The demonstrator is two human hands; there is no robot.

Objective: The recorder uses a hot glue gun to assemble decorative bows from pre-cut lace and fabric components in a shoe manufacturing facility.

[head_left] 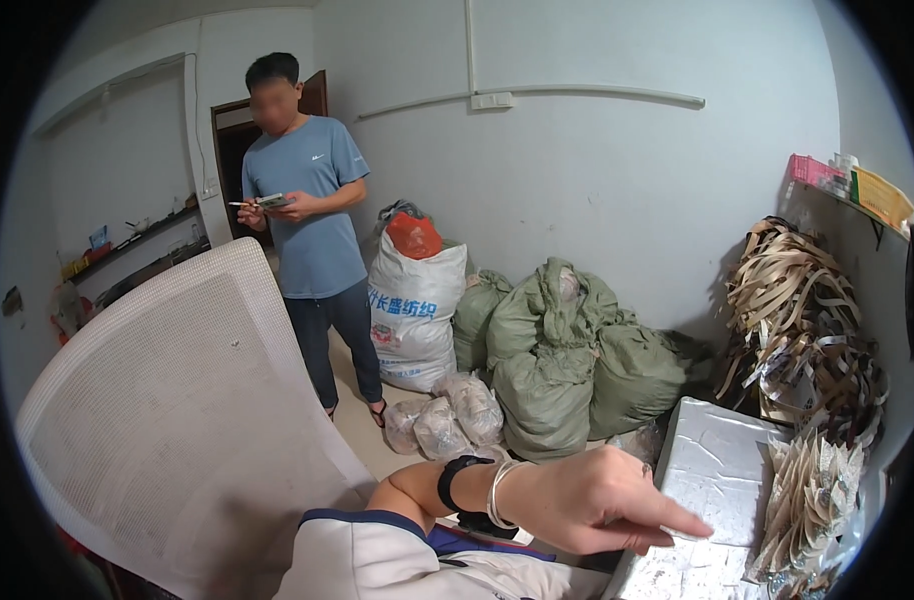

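My left hand point(597, 500) reaches across from the lower edge toward the right, palm down, with a dark watch point(460, 482) and a pale band on the wrist. Its index finger stretches over the silver-covered work surface point(712, 455), while the other fingers curl in. The thumb side is tucked below, and whatever may lie between thumb and finger is too small to make out. Just beyond the fingertips hangs a bundle of pale patterned strips point(807, 500), apart from the hand. My right hand is out of the picture.
A mesh chair back point(177, 390) rises at the left. Behind it a person point(307, 210) stands holding a phone. Along the wall sit a white woven sack point(414, 310), green sacks point(547, 390) and clear bags point(447, 420). Ribbons point(787, 310) hang at right beneath a shelf point(847, 200).
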